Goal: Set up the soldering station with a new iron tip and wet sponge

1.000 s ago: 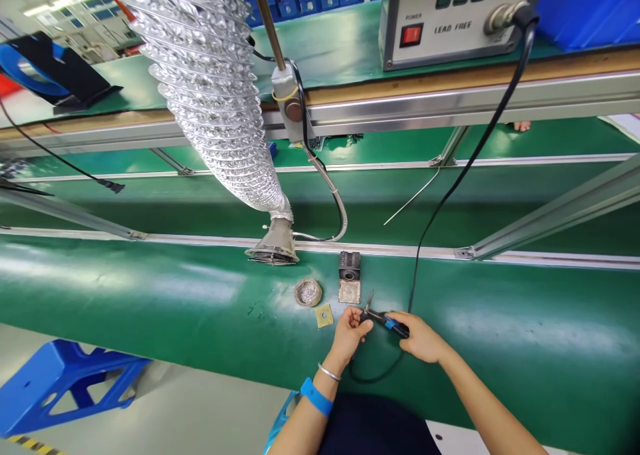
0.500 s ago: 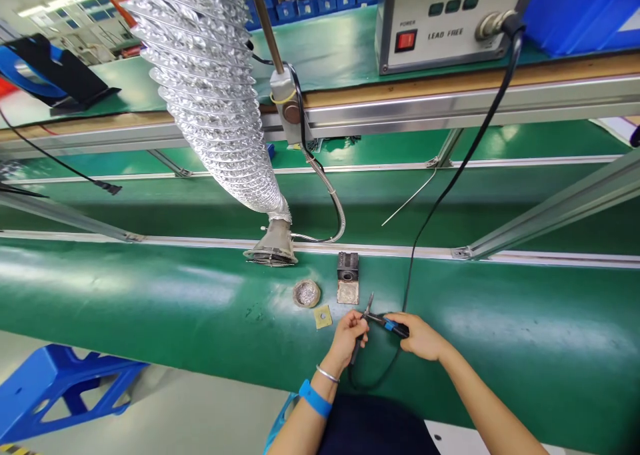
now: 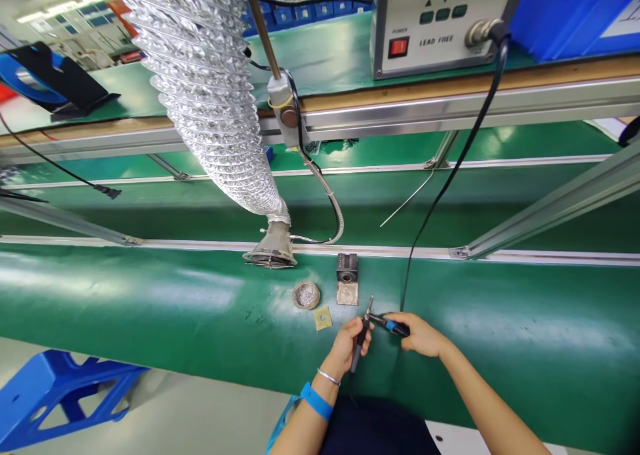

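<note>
In my left hand (image 3: 349,343) is a soldering iron (image 3: 361,338), its metal tip pointing up and away from me. My right hand (image 3: 420,335) grips pliers (image 3: 397,326) with black and blue handles. The jaws of the pliers meet the iron at the base of its metal barrel, just above my left fingers. Beyond the hands stands a dark soldering iron holder (image 3: 347,268) with a pale sponge tray (image 3: 347,293) in front. To its left are a round tub of shiny metal bits (image 3: 306,295) and a small yellow sponge (image 3: 323,318) with a hole.
A silver fume duct (image 3: 220,108) ends in a metal hood (image 3: 271,247) over the green bench. The soldering station (image 3: 445,35) sits on the upper shelf, its black cable (image 3: 435,205) hanging down. A blue stool (image 3: 65,395) stands at lower left.
The soldering iron has turned more upright in my left hand, and its handle shows more. The pliers stay at its barrel. The cable loop beside the hands has dropped out of sight.
</note>
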`<state>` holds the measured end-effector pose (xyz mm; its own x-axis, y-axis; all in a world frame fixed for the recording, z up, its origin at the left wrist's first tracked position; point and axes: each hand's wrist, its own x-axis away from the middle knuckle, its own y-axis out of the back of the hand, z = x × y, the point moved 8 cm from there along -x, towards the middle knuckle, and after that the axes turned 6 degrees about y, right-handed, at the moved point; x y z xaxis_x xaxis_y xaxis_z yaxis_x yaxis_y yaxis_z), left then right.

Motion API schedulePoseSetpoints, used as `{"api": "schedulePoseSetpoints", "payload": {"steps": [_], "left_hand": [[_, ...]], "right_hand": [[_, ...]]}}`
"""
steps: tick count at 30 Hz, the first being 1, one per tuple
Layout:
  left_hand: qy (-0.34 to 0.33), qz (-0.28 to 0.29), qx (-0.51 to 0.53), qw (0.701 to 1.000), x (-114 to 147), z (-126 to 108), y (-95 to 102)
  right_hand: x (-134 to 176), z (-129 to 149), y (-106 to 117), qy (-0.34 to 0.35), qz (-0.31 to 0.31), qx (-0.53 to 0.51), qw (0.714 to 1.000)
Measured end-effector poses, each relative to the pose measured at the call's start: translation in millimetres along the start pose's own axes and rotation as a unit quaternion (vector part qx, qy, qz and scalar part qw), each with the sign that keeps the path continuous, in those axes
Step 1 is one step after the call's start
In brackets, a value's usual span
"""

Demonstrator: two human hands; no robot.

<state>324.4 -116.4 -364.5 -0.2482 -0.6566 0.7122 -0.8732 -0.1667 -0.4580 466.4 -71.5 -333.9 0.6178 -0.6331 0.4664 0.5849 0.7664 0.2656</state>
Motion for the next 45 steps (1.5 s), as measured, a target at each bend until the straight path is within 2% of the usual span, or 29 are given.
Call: {"api": "schedulePoseSetpoints", "payload": {"steps": [3, 6, 10, 13, 17, 20, 25, 29, 31, 34, 39, 43, 45], "left_hand": [[0.007, 0.0, -0.004, 1.0, 0, 2, 1.8], [-0.043, -0.045, -0.011, 0.998, 0, -6, 8.8], [-0.087, -0.084, -0.018, 0.993, 2, -12, 11.2], [-0.069, -0.061, -0.019, 0.996, 3, -9, 7.0], [-0.028, -0.012, -0.007, 1.0, 4, -4, 4.5], [-0.044, -0.021, 0.0, 0.999, 4, -6, 8.9], [-0.074, -0.045, -0.007, 0.996, 4, -8, 11.2], [-0.028, -0.005, -0.002, 1.0, 3, -2, 4.7], [-0.009, 0.008, 0.005, 1.0, 4, 0, 3.6], [-0.026, -0.011, 0.011, 1.0, 4, -4, 8.6], [-0.063, -0.042, -0.011, 0.997, 3, -7, 12.3], [-0.027, -0.002, -0.012, 1.0, 2, 0, 3.7], [-0.014, 0.014, -0.007, 1.0, 2, 2, 2.0]], "right_hand": [[-1, -1, 4, 0.01, -0.017, 0.009, 1.0], [3, 3, 7, 0.014, -0.043, 0.038, 0.998], [8, 14, 1, 0.013, -0.018, 0.091, 0.996], [7, 15, 1, 0.01, -0.011, 0.102, 0.995], [7, 3, 8, -0.015, -0.014, 0.11, 0.994], [11, 0, 11, -0.034, -0.018, 0.128, 0.991], [13, 13, 3, -0.009, -0.016, 0.106, 0.994], [7, 4, -1, -0.018, -0.001, 0.044, 0.999], [5, -3, 2, -0.024, -0.008, 0.045, 0.999], [6, -6, 8, -0.021, -0.039, 0.095, 0.994], [9, 4, 3, -0.011, -0.025, 0.076, 0.997], [7, -2, -1, -0.033, 0.015, 0.029, 0.999], [6, -8, 2, -0.04, 0.011, 0.035, 0.999]]}}
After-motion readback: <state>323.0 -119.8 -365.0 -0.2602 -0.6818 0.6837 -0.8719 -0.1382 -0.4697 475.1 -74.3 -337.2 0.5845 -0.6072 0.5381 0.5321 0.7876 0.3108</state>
